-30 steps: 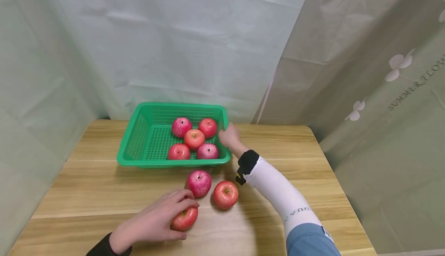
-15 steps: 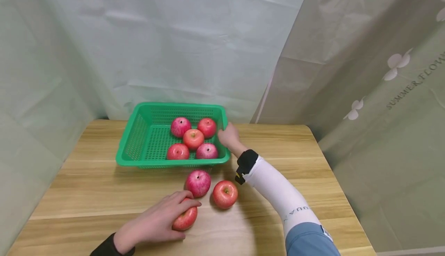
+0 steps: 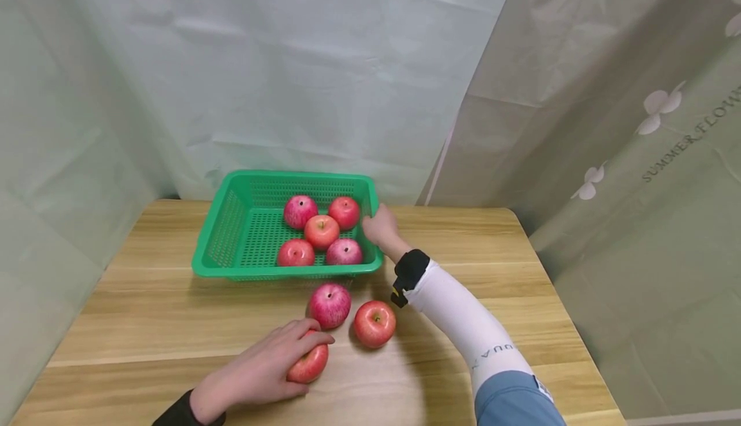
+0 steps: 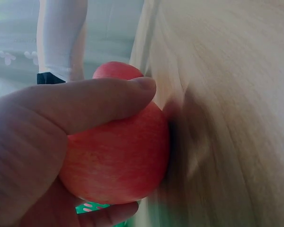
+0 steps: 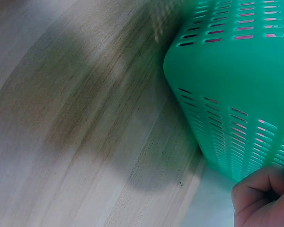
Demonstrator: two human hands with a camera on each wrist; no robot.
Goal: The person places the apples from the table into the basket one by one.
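My left hand [image 3: 263,365] grips a red apple [image 3: 309,363] on the table, fingers over its top and thumb at its near side. The left wrist view shows that apple [image 4: 120,156] between thumb and fingers, close to the wood. At the right end of a green plastic basket [image 3: 231,270], my right hand [image 3: 382,228] holds the rim, and its curled fingers show against the basket wall [image 5: 227,71] in the right wrist view. Several apples sit inside, one of them a paler red apple [image 3: 321,231]. A dark pink apple [image 3: 330,305] and another red apple [image 3: 375,324] lie in front of the basket.
The wooden table [image 3: 475,239] carries everything. A pale curtain [image 3: 324,78] hangs right behind the basket, and a printed curtain [image 3: 613,233] runs along the right edge. My right forearm, in a white sleeve [image 3: 463,316], crosses the table's right part.
The left hand has shifted very slightly over the apple. The right hand stays on the basket rim, and the apples lie nearly as before.
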